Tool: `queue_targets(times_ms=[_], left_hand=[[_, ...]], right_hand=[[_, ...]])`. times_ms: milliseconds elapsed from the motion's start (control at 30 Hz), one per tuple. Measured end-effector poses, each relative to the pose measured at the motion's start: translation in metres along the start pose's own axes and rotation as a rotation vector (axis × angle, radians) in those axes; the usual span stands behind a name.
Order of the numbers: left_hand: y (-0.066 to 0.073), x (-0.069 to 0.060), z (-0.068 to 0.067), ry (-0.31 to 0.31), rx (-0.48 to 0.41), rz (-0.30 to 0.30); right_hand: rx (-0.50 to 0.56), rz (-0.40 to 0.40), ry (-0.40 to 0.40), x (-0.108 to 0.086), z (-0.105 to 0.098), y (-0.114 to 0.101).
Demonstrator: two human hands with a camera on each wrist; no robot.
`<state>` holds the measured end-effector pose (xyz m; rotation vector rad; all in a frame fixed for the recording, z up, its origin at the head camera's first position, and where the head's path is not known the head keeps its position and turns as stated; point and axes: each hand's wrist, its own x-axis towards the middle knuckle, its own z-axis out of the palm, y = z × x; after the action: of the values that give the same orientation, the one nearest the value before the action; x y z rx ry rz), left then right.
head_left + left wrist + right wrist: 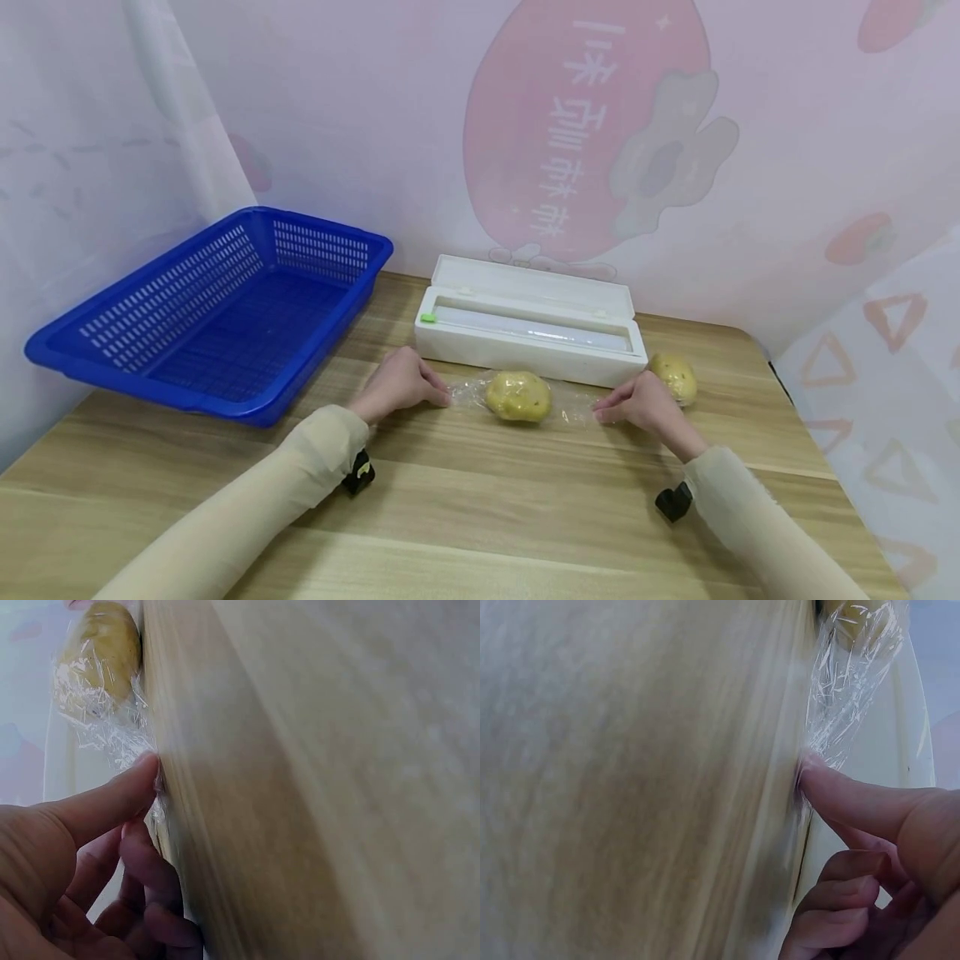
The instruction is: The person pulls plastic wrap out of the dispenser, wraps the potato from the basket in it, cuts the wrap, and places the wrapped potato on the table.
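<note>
A yellow potato [518, 396] lies on the table in front of the white box, wrapped in clear plastic wrap [468, 393] whose ends stretch out to both sides. My left hand [400, 383] pinches the wrap's left end between thumb and fingers. On the other side my right hand [641, 407] pinches the right end. In the left wrist view the crinkled film [112, 727] runs from the potato [105, 649] to my thumb tip. The right wrist view shows the gathered film [847, 682] narrowing toward my thumb.
Behind the wrapped potato stands a white wrap dispenser box [525, 354] with its lid raised, a roll [532, 327] inside and a green slider [428, 317]. A second potato [676, 379] sits beyond my right hand. The blue plastic basket [318, 367] occupies the table's left side.
</note>
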<state>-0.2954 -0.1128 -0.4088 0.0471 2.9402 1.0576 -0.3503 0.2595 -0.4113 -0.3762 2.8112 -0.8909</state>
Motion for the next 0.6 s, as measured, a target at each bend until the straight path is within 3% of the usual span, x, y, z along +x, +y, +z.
queue_targets(times_ms=[333,500,600], left_hand=[[0.001,-0.001,-0.004,-0.015,0.003,0.02],[0.011,-0.005,-0.002,-0.019,0.004,0.033],[0.023,-0.01,-0.002,-0.003,-0.009,0.08]], right_hand=[[-0.008,-0.028,0.022,-0.001,-0.001,0.001],[-0.025,-0.066,0.005,-0.007,-0.002,-0.007],[-0.004,-0.099,0.001,-0.013,-0.008,-0.016]])
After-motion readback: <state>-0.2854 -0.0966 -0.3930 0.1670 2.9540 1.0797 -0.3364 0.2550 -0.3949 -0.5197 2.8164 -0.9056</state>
